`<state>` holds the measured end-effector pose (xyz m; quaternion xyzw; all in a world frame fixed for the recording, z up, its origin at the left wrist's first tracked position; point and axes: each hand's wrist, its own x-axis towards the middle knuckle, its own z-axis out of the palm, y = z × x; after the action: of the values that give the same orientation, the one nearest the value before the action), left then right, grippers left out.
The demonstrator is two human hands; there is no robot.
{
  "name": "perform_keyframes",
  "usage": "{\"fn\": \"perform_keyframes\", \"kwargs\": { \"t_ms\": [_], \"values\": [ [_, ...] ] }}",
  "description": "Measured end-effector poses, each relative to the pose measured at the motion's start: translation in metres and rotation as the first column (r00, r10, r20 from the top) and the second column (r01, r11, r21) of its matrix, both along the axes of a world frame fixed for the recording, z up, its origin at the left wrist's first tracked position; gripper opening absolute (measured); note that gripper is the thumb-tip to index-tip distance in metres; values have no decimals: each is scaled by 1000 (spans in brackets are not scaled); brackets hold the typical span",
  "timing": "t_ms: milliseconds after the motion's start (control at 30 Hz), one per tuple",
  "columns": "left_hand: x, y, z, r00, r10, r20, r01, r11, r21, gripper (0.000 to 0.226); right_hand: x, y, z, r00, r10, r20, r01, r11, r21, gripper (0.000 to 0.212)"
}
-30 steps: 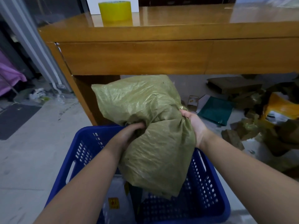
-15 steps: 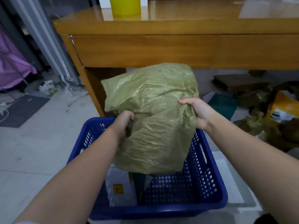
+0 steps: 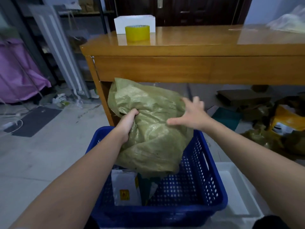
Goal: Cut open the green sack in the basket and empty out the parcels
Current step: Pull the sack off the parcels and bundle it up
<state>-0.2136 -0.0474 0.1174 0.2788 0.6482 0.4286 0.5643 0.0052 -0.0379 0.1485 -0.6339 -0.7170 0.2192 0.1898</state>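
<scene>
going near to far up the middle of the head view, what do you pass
white parcel in the blue basket → green sack held up by the left hand → wooden desk → yellow tape roll → white box

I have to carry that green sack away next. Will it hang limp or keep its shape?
Probably limp: the green sack creases and bunches inside the left hand. Likely light, since that one grip holds it above the basket; the right hand is open.
</scene>
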Motion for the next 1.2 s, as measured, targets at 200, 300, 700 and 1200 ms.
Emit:
{"fn": "perform_keyframes", "kwargs": {
  "t_ms": [200,300,700,1200],
  "values": [
    [14,-16,13,989,-147,-28,146,989,-5,32,-41,-8,-21,865,254,432,-307,950,55,117],
    [12,-15,15,972,-229,-48,229,973,1,30,-38,-5,-25,854,253,454,-342,932,124,79],
    [39,-11,3,472,375,-798,152,857,492,44,-36,9,-42,999,6,37,-8,999,37,30],
    [24,-3,-34,924,21,-382,45,986,162,52,-14,3,-34,356,-446,-821,-186,827,-530,35]
  ]
}}
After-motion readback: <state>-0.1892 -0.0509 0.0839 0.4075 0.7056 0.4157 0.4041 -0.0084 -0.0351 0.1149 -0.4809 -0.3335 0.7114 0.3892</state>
